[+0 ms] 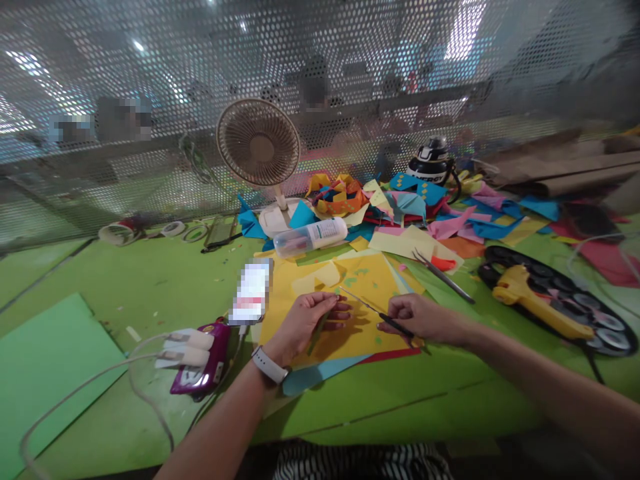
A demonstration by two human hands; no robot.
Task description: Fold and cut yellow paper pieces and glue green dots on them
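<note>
My left hand [307, 320] rests on a yellow paper sheet [367, 287] and pinches a thin green paper strip [319, 328] between thumb and fingers. My right hand [417, 317] grips the dark handle of a thin pointed tool [373, 308], like tweezers or a craft knife, whose tip points left toward the left hand's fingers. Small green cut-outs lie on the yellow sheet just beyond the tool. A white watch [269, 365] is on my left wrist.
A small fan [259, 143] stands at the back by a heap of coloured paper [425, 207]. A glue bottle [310, 237] lies on its side. Scissors [443, 275], a yellow glue gun [540, 303] on a black tray, a phone [251, 291], a power bank [203, 360] with cables, tape rolls [117, 233].
</note>
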